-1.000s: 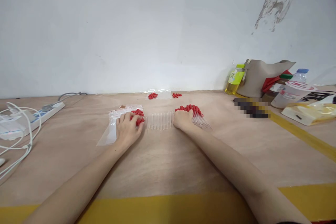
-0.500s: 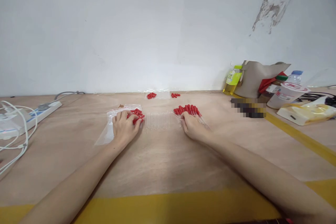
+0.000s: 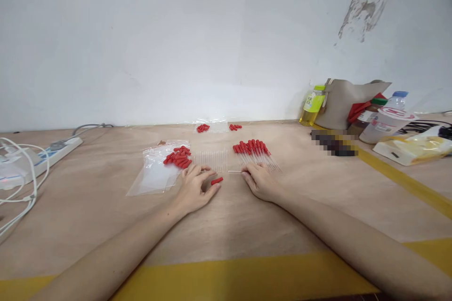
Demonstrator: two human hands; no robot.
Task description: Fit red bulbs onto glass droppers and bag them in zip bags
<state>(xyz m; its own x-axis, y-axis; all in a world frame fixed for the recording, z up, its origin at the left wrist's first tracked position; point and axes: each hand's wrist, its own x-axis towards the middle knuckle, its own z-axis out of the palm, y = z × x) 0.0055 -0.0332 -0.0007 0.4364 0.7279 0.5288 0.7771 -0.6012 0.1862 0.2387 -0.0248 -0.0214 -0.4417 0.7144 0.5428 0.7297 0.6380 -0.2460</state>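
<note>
Red and stubby, a single cap (image 3: 217,181) sits between the two hands, nearer the left hand (image 3: 196,190) than the right hand (image 3: 260,181). From where I'm standing, its long axis runs mostly side to side, the right end angled slightly toward the wall (image 3: 141,56). Just beyond it and to the right, a clear thin tube (image 3: 234,172) runs almost straight across, its free end pointing left; cap and tube are near each other without touching, the cap a little closer to the person.

The left hand is loosely curved, thumb and forefinger parted about the cap's left end. I can't honestly tell whether those fingertips pinch it lightly or it simply lies on the surface (image 3: 197,240) beside them. The right hand is closed, thumb against fingers, gripping the tube by its right end.

Past the left fingers lies a row of clear tubes (image 3: 221,161), with a heap of red caps (image 3: 180,156) on a plastic bag (image 3: 151,176) to its left. Just beyond the right hand, a fan of red-capped tubes (image 3: 253,147) spreads out.
</note>
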